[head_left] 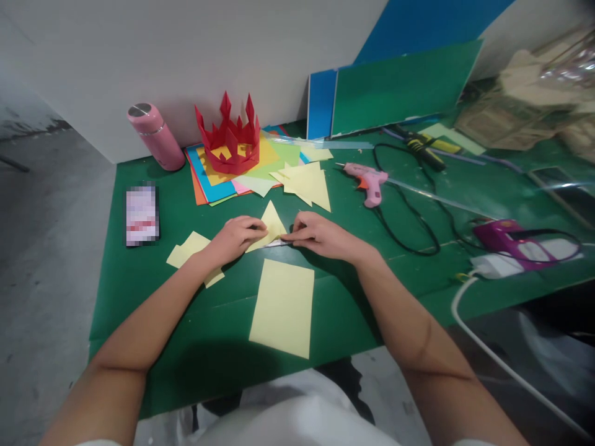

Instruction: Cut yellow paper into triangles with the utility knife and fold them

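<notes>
A pale yellow folded paper triangle [272, 218] lies on the green tabletop between my hands, its tip pointing away from me. At its left side, the fingers of my left hand [239, 238] are closed on the paper. My right hand [316, 234] pinches at its lower right corner, with the index finger stretched along the bottom edge. A thin whitish strip [277, 243] shows under that edge; I cannot make out what it is. Nearer to me rests a flat yellow paper sheet [282, 308]. Folded yellow pieces [188, 248] lie beside my left wrist, partly hidden by it.
Behind are a red paper crown [232, 152] on coloured sheets [216, 186], more yellow folded pieces [309, 183] and a pink bottle [160, 139]. A phone [142, 214] lies left. Rightward are a pink glue gun [369, 183], black cable [432, 248] and power strip [499, 266].
</notes>
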Motion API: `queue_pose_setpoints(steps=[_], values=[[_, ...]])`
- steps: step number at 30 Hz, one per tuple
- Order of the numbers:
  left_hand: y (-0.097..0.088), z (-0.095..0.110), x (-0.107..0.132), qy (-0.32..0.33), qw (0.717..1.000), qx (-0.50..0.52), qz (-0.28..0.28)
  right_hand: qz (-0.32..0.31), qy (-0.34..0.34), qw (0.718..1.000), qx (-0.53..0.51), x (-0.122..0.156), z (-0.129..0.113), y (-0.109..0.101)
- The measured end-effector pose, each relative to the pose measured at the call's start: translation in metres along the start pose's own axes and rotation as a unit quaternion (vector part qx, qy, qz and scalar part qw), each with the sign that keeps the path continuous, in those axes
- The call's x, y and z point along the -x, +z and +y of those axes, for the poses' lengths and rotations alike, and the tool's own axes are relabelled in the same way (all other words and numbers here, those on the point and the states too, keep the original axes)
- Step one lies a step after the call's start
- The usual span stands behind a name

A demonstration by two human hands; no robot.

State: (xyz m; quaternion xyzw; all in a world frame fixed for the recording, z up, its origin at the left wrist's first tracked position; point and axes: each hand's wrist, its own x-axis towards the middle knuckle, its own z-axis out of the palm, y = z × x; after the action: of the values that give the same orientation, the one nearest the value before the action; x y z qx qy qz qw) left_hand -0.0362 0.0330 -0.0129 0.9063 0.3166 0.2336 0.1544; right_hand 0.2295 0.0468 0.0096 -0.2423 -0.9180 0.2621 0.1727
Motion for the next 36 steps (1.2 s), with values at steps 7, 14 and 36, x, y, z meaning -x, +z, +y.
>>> queue_pose_setpoints(steps=[7,14,36], values=[[-0.001,0.000,-0.001,0.010,1.000,0.007,0.004,-0.004,0.003,1.000,0.001,-0.002,-0.001,0.003],[-0.006,-0.001,0.000,-0.003,1.000,0.019,-0.021,-0.013,0.008,1.000,-0.010,-0.002,-0.002,0.001],[-0.011,-0.008,0.007,-0.020,0.997,0.024,-0.065,-0.030,-0.013,0.999,0.017,-0.010,-0.010,0.008]])
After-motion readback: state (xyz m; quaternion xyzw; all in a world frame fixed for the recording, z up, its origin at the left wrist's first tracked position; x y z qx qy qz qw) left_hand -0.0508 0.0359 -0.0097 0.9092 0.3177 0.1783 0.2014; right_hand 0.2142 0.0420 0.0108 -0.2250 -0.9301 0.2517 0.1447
